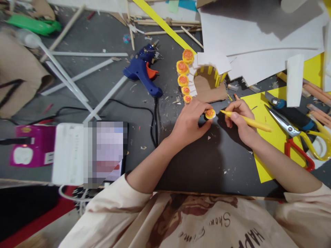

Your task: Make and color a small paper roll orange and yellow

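Between the thumb and fingers of my left hand [190, 120] is a small paper flower [210, 114], orange in the middle, yellow around it and partly white at the edge. My right hand [241, 119] grips a yellow marker [249, 121], its tip pointing left at the flower with a small gap between. Just beyond my hands stands a cardboard piece with an arched opening [209, 88], white strips along its side and yellow strips inside the arch. A row of several yellow-and-orange flowers [183, 80] lines its left edge.
A blue glue gun [141, 70] lies left of the cardboard piece, its cord running toward me. Red-and-yellow scissors [292, 129] and a cutter [280, 105] rest on yellow paper [263, 165] at right. A phone [113, 148] and white box [68, 153] are at left. White sheets [258, 44] lie behind.
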`<state>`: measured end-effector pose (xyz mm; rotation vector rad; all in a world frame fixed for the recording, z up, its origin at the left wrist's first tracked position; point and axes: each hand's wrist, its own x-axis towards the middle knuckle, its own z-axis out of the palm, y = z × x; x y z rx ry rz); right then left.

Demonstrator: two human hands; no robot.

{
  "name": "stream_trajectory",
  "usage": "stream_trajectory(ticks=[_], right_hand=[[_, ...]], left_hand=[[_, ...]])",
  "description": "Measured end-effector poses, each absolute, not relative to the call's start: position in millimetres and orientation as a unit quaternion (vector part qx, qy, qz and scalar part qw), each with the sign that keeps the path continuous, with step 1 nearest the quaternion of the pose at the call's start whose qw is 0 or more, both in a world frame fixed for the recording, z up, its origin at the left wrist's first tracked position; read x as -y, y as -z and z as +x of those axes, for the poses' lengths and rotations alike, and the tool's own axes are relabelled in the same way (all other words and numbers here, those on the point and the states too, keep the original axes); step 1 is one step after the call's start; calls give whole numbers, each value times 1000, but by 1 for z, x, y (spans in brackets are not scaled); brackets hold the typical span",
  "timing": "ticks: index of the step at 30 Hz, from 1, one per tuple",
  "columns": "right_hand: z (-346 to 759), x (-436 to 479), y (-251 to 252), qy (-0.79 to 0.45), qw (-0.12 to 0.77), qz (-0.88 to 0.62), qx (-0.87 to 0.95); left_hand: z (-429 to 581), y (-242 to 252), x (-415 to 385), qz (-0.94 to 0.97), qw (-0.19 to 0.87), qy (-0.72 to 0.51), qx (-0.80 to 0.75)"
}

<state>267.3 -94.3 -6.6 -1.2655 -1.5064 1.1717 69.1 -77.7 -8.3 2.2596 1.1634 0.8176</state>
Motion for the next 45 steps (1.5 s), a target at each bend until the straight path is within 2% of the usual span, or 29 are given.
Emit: stream_trajectory(ticks=[4, 14, 19, 24, 30, 36, 45], right_hand=[[266, 93, -1, -437, 375, -492, 652], [263, 93, -4, -418, 346, -492, 680], [266, 91, -2, -367, 365, -494, 699], [263, 92, -3, -398, 349, -491, 692], [266, 92, 0, -360, 366, -501, 696], [266, 93, -1, -375, 349, -498, 700], [266, 92, -1, -364, 370, -496, 696]], left_hand=[[70, 8, 79, 830, 228, -270, -432], [70, 11, 78, 843, 212, -246, -430], [69, 10, 78, 842, 212, -249, -429], [69, 10, 77, 844, 220, -245, -424], [69, 9, 77, 846, 212, -240, -427], [68, 9, 77, 847, 210, -241, -424], [69, 11, 77, 846, 209, -243, -427]])
